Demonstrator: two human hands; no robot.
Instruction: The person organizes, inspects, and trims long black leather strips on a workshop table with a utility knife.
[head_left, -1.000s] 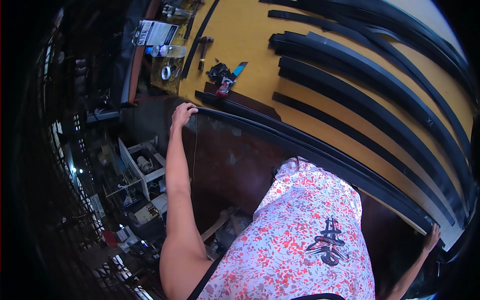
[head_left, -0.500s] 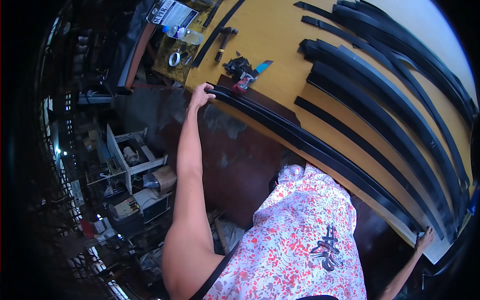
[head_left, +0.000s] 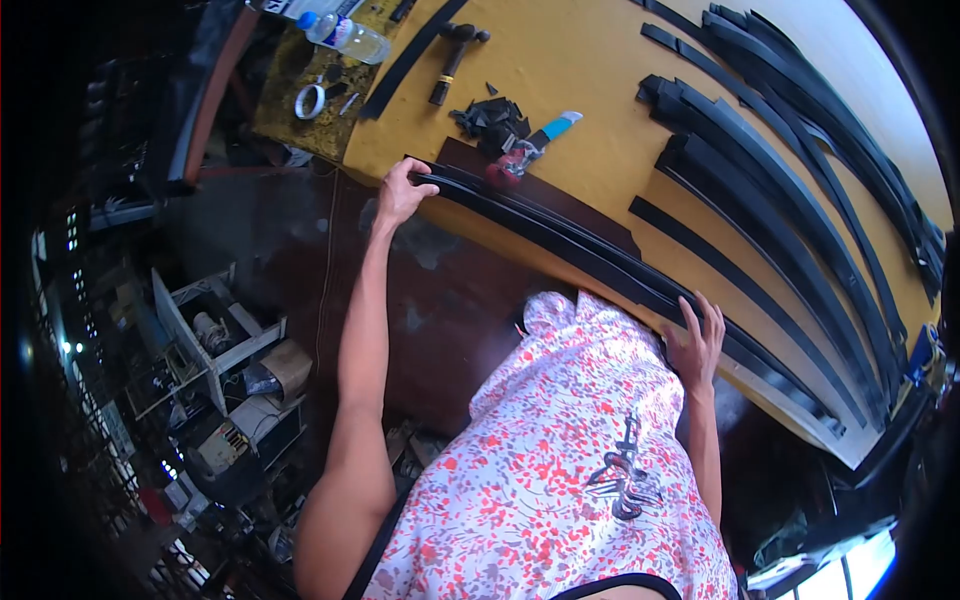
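Observation:
A long black leather-like strip (head_left: pixel 560 232), folded or stacked in layers, lies along the near edge of the yellow-topped table (head_left: pixel 590 80). My left hand (head_left: pixel 405 192) pinches its left end between thumb and fingers. Farther right, my right hand (head_left: pixel 698 338) touches the strip near the table edge, its fingers apart. A dark brown flat piece (head_left: pixel 590 216) lies just behind the strip. Beyond the left end sit black scraps (head_left: pixel 495 125) and a knife with a teal section (head_left: pixel 560 127) and a red wrapped handle.
Several black strips (head_left: pixel 750 200) lie across the right side of the table. A hammer (head_left: pixel 452 65), a plastic bottle (head_left: pixel 345 38) and a white tape roll (head_left: pixel 310 101) are at the back left. Below on the left stands a wooden frame (head_left: pixel 215 345) among clutter.
My right hand has moved left along the strip, from its far right end to nearer the middle. My left hand stays at the left end. The view has shifted slightly.

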